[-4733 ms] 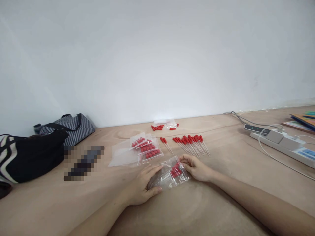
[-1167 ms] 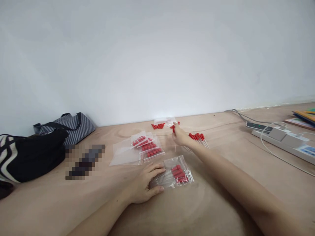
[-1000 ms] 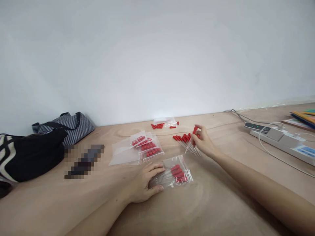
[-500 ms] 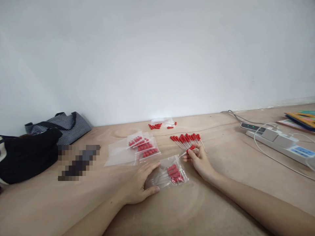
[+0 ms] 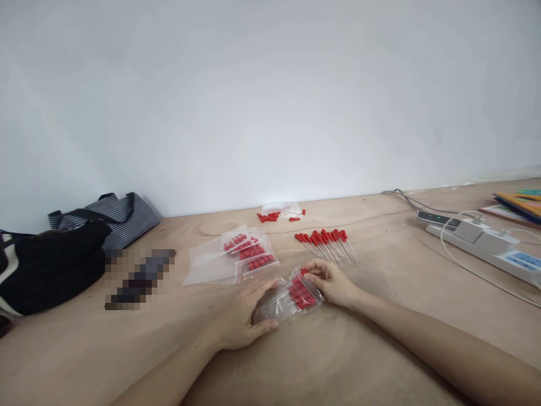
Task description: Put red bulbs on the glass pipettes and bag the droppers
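Observation:
A clear zip bag (image 5: 279, 301) with several red-tipped droppers inside lies in front of me. My left hand (image 5: 243, 316) rests at the bag's left end, its thumb and fingers spread around that end. At the bag's upper right, my right hand (image 5: 332, 282) pinches a red-tipped dropper (image 5: 304, 272) at the opening; its stem seems to be inside the bag. Behind my right hand, more loose droppers (image 5: 323, 237) are fanned out, red tips away from me. Filled bags (image 5: 257, 261) overlap to the left of them, on top of flat clear bags (image 5: 207, 265).
Small red caps (image 5: 268, 216) and a clear bag (image 5: 281, 208) lie near the wall. On the left are a black bag (image 5: 54, 270), a striped bag (image 5: 127, 220) and a pixelated dark object (image 5: 141, 279). A power strip (image 5: 486, 251) with cables and some books (image 5: 519, 208) are on the right.
My right hand has moved left and toward me, bringing the dropper from beside the fanned group to the bag's opening. My left hand has barely moved.

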A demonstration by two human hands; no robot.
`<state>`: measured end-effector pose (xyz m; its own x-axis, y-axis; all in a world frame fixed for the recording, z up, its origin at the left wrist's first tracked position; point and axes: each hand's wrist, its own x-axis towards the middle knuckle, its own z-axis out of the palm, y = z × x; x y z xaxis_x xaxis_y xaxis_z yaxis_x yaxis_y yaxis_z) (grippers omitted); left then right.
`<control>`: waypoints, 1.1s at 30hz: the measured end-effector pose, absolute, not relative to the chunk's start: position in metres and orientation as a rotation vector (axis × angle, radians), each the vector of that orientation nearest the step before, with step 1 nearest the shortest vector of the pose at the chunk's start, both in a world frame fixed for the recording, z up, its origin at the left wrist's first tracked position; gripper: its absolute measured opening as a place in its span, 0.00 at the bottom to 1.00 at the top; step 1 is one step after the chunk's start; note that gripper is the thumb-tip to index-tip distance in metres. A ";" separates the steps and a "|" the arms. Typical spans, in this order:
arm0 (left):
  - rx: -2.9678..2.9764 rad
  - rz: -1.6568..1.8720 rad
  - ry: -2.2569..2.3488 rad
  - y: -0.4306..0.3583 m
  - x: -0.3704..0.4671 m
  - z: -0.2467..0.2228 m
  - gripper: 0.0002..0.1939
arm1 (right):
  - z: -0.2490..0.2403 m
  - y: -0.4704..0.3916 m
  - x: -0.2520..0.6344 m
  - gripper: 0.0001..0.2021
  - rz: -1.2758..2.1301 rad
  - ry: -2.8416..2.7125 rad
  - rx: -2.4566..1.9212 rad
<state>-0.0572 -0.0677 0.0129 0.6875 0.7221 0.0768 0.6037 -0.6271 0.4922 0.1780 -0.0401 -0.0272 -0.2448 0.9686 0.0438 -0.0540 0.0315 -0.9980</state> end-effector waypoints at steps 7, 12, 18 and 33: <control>2.458 0.353 1.059 -0.069 -0.056 0.016 0.32 | -0.026 -0.038 0.175 0.19 1.414 -1.497 -1.035; 2.466 0.364 1.044 -0.069 -0.056 0.015 0.31 | -0.025 -0.031 0.171 0.13 1.137 -1.548 -1.250; 2.500 0.418 1.043 -0.068 -0.057 0.013 0.29 | -0.025 -0.025 0.182 0.11 0.730 -1.636 -1.340; 2.655 0.720 0.939 -0.074 -0.052 0.006 0.12 | -0.006 -0.055 0.236 0.05 0.605 -2.102 -1.335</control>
<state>-0.0517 -0.0739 0.0064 0.6732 0.6397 0.3709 0.5245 -0.7667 0.3703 0.2357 -0.0549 -0.0061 -0.3386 0.9141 0.2230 0.6560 0.3993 -0.6405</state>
